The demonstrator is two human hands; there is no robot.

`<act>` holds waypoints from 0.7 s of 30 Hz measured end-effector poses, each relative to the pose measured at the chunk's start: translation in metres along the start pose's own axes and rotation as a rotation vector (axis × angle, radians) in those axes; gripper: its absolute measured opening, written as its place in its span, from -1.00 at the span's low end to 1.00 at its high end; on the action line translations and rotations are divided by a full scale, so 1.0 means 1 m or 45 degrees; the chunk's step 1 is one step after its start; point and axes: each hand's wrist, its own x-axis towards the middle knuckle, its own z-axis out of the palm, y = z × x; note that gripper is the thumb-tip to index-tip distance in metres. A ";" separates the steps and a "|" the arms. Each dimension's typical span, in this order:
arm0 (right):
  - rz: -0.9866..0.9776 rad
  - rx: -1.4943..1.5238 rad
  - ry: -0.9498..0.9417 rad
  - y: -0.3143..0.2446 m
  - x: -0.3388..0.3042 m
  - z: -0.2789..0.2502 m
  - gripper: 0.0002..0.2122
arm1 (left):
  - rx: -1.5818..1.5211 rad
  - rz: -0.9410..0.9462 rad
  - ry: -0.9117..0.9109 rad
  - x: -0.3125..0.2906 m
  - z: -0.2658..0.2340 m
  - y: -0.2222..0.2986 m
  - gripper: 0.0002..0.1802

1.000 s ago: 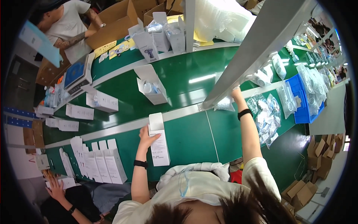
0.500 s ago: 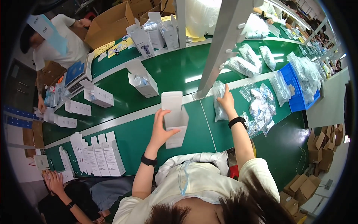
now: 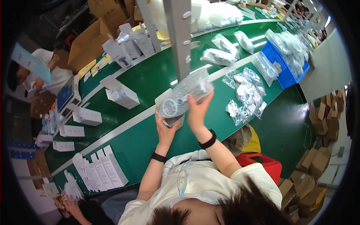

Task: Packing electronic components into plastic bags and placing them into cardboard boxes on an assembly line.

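Observation:
My left hand (image 3: pixel 165 131) grips an open white cardboard box (image 3: pixel 161 98) from below, with its top flap standing up. Held in my right hand (image 3: pixel 197 112) is a clear bubble-wrap bag (image 3: pixel 184 93) with a pale ring-shaped part showing inside. The bag lies tilted across the box's mouth and hides most of it; I cannot tell whether any of it is inside. On the table to the right lies a heap of small clear packets (image 3: pixel 248 93). Flattened and upright white boxes (image 3: pixel 107 170) stand in a row at the left.
White boxes, one an open box (image 3: pixel 122 95), stand on the green conveyor (image 3: pixel 150 82) beyond a metal rail. A grey post (image 3: pixel 176 41) rises close beyond my hands. A blue bin (image 3: pixel 277 56) of bagged parts sits far right. Co-workers are at the left.
My right hand has lifted the bubble-wrap bag off the table and carried it left, over the box in my left hand. The whole view has turned somewhat to the right.

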 end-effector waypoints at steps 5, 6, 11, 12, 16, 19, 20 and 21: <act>-0.646 -0.411 -0.380 0.009 -0.005 -0.004 -0.45 | -0.151 0.085 0.100 0.004 0.010 0.008 -0.28; -0.659 -0.625 -0.565 0.005 -0.006 -0.004 -0.47 | -0.152 0.085 0.094 0.001 0.011 0.005 -0.28; -0.731 -1.223 -1.018 -0.015 -0.011 -0.028 -0.59 | -0.130 -0.121 0.038 -0.010 0.012 -0.014 -0.22; -0.758 -1.300 -1.073 -0.020 -0.011 -0.038 -0.63 | -0.183 -0.033 0.090 -0.010 0.010 -0.017 -0.21; -0.531 -1.364 -0.595 -0.012 0.031 -0.120 -0.61 | -0.120 -0.069 0.117 -0.022 -0.018 -0.027 -0.16; -0.212 -2.180 -0.281 0.016 0.049 -0.202 -0.63 | -0.025 -0.047 0.113 -0.020 -0.028 0.000 -0.18; 0.046 -2.356 -0.310 0.029 0.050 -0.226 -0.62 | 0.020 0.044 0.125 -0.013 -0.031 0.015 -0.23; 0.042 -2.358 -0.316 0.037 0.053 -0.241 -0.62 | 0.067 0.132 0.140 -0.009 -0.034 0.023 -0.28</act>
